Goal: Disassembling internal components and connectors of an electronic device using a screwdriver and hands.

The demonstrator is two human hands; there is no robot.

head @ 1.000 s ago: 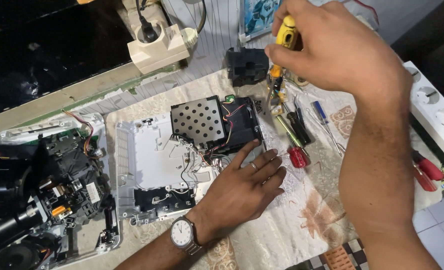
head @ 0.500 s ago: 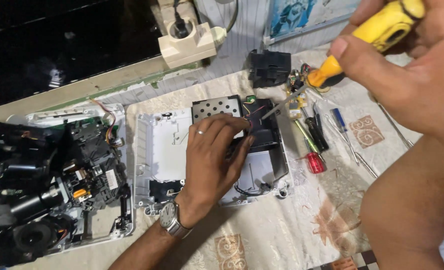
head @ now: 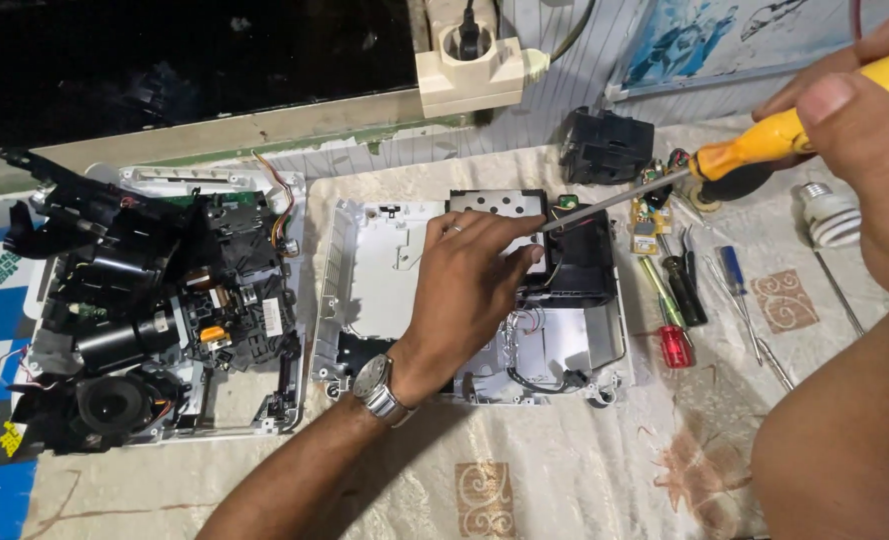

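Cream patterned cloth covers the worktable, with a dark screen and a beige power strip along the far edge. At centre lies an opened white device casing carrying a perforated metal shield and a black module. The left hand, wearing a wristwatch and a ring, rests palm-down on the casing, its fingers spread and extended, the fingertips pressing on the perforated shield; it grips nothing. The right hand, at upper right, is closed around the yellow handle of a screwdriver, whose metal shaft slants down and left so that the tip meets the casing just beside the left fingertips, at the edge between shield and black module. To the left sits the removed inner assembly, black, with a round lens barrel and coloured wires. Right of the casing lie several spare screwdrivers, a small circuit board, a black block and a white lamp bulb.
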